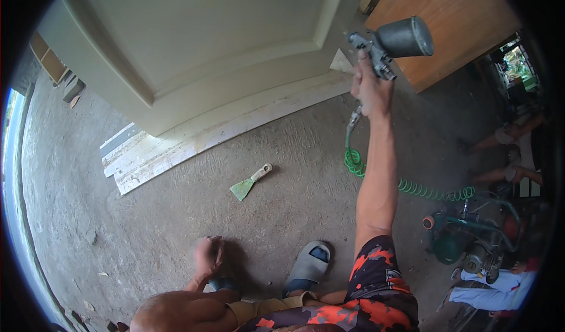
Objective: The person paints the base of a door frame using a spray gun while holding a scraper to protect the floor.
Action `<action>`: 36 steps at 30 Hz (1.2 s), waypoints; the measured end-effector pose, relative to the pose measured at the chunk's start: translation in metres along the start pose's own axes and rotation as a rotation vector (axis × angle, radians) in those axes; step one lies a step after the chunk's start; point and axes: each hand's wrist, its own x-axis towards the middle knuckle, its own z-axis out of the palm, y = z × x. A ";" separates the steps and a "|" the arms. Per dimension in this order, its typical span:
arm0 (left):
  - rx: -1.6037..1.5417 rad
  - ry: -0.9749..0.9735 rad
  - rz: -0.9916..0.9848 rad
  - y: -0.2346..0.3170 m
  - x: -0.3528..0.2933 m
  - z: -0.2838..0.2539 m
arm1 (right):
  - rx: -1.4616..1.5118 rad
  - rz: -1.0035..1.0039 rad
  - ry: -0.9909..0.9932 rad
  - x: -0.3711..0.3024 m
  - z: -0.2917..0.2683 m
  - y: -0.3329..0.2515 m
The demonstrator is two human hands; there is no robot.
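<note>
My right hand is raised at the end of an outstretched arm, its fingers wrapped round the grip of a spray gun. The gun's dark grey cup tilts to the right, and its nozzle points left toward a grey-green panelled door. From the gun's lower end a green coiled air hose hangs down and runs off right. Low over the floor, by my left foot, is my left hand; it is blurred, its fingers are hard to make out, and no object shows in it.
White boards lie under the door's lower edge. A putty knife lies on the concrete floor. An air compressor stands at right, with other people's legs near it. A brown wooden panel leans at upper right.
</note>
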 end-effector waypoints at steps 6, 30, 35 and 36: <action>0.016 0.018 0.035 -0.001 0.002 0.004 | 0.003 0.022 0.074 0.062 -0.054 -0.016; -0.039 -0.023 -0.008 0.003 0.002 -0.006 | -0.259 -0.500 -0.057 -0.103 0.169 0.011; -0.041 -0.023 0.025 -0.002 -0.003 -0.012 | -0.083 -0.413 -0.153 -0.178 0.275 0.021; -0.039 -0.029 0.026 -0.004 -0.004 -0.014 | -0.064 -0.421 -0.178 -0.189 0.294 0.021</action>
